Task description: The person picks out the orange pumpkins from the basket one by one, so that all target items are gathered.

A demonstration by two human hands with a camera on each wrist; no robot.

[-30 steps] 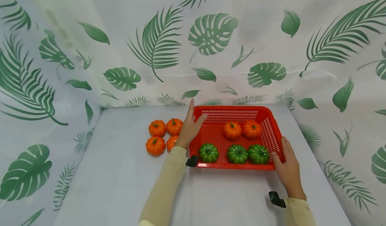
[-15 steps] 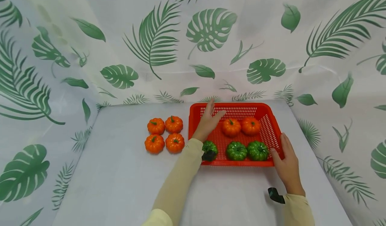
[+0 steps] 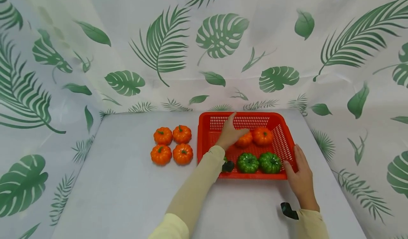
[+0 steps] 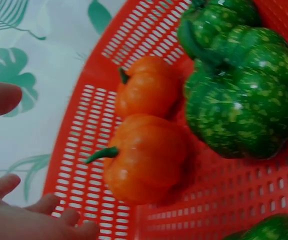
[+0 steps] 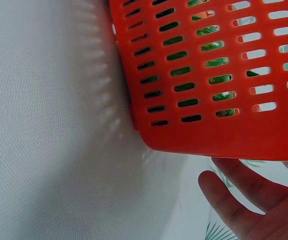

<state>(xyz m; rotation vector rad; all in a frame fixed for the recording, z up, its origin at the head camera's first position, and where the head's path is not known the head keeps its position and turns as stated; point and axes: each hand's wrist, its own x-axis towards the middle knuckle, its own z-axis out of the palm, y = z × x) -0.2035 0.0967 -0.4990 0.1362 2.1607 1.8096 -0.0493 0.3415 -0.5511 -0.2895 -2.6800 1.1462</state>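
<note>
A red plastic basket (image 3: 255, 176) stands on the table. Inside are two orange pumpkins, the left one (image 3: 244, 140) partly behind my left hand (image 3: 230, 135) and the right one (image 3: 262, 136) beside it. In the left wrist view, that hand's thumb and fingers are spread, apart from the nearer orange pumpkin (image 4: 146, 160). Along the basket's front side sit two green pumpkins (image 3: 248, 163); a third is mostly hidden by my left wrist. My right hand (image 3: 302, 180) holds the basket's right front corner, thumb at the rim and fingers along the outer wall.
Several more orange pumpkins (image 3: 172, 145) stand grouped on the white table (image 3: 127, 196) left of the basket. A leaf-printed curtain (image 3: 178, 55) rises behind and at both sides of the table.
My left hand has moved right, from the basket's left edge to over the left orange pumpkin inside. My right hand has stayed at the basket's right side.
</note>
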